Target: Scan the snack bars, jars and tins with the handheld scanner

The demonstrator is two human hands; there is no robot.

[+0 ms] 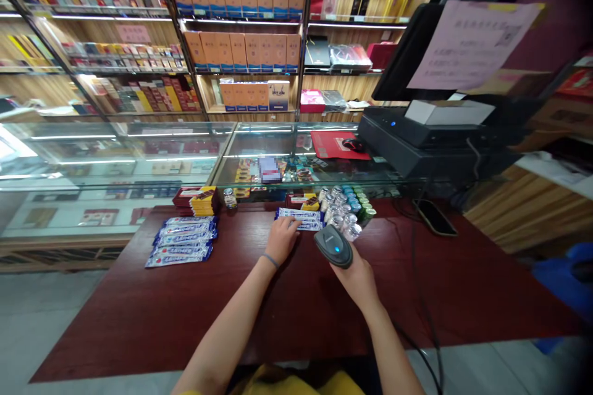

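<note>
My right hand (361, 284) is wrapped round the handle of a dark barcode scanner (332, 248) with a lit blue light, its head tilted toward the left. My left hand (281, 241) rests with fingers stretched over the near left part of a small pile of blue-and-white stick packets (311, 218). A larger fanned pile of similar packets (181, 241) lies farther left. Just right of the small pile stand rows of small cans (340, 207), silver, blue and green. Behind the packets sit yellow-and-maroon packs (204, 202), in a left and a middle stack.
A small jar (230, 199) stands before the glass counter (227, 163). To the right are a phone (435, 217), trailing cables (424, 296) and a black checkout terminal (407, 136). A red mat (333, 144) with a mouse lies on the glass. Stocked shelves (245, 24) line the back.
</note>
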